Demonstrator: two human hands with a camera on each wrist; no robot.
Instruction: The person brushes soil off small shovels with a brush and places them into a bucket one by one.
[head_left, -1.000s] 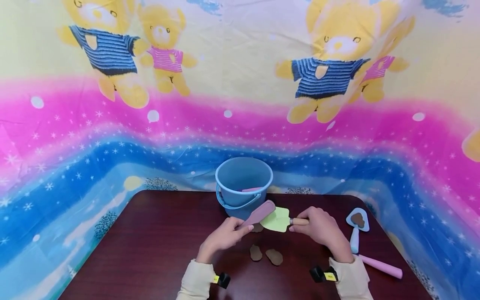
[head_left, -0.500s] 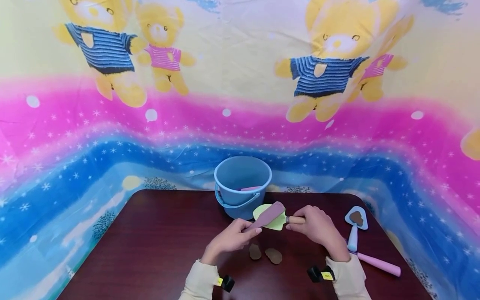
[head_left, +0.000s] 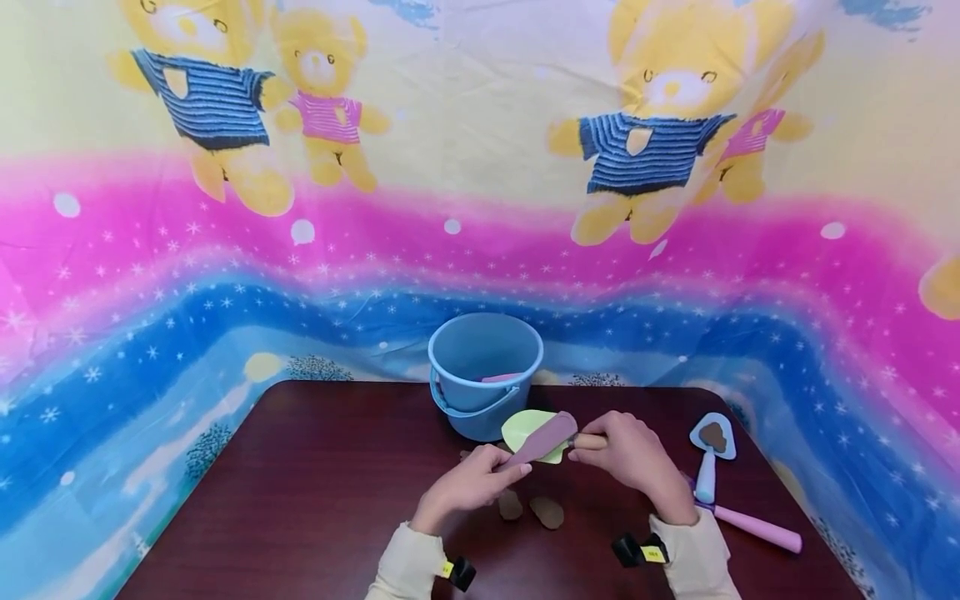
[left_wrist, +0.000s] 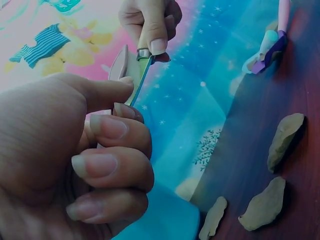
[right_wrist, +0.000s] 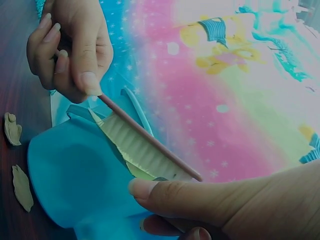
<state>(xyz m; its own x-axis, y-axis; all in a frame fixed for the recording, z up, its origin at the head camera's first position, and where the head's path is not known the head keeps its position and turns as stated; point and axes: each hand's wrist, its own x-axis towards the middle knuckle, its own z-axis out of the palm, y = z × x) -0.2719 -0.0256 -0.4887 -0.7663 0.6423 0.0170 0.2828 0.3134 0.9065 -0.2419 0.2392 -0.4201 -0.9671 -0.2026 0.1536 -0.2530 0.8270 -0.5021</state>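
Note:
My left hand (head_left: pixel 467 483) pinches a flat mauve spatula-like tool (head_left: pixel 547 437) by its near end, between thumb and index finger. Its blade lies across a light green toy shovel (head_left: pixel 517 427), close to the neck. By the wooden handle (head_left: pixel 591 441), my right hand (head_left: pixel 636 457) grips this shovel, in front of the blue bucket (head_left: pixel 461 421). In the right wrist view the mauve tool (right_wrist: pixel 150 137) runs edge-on along the ribbed shovel blade (right_wrist: pixel 131 150). Below the hands, flat brown lumps (head_left: pixel 547 512) lie on the table; another is mostly hidden behind my left hand.
Something pink (head_left: pixel 501 377) shows inside the bucket. At the table's right side lies a light blue shovel (head_left: pixel 706 477) bearing a brown lump (head_left: pixel 714 435), beside a tool with a pink handle (head_left: pixel 757 529). A bear-printed cloth (head_left: pixel 450 167) hangs behind the dark red table (head_left: pixel 300 500).
My left hand has moved right, sliding the mauve tool over the green shovel's blade toward its handle. The shovel has shifted slightly left with my right hand.

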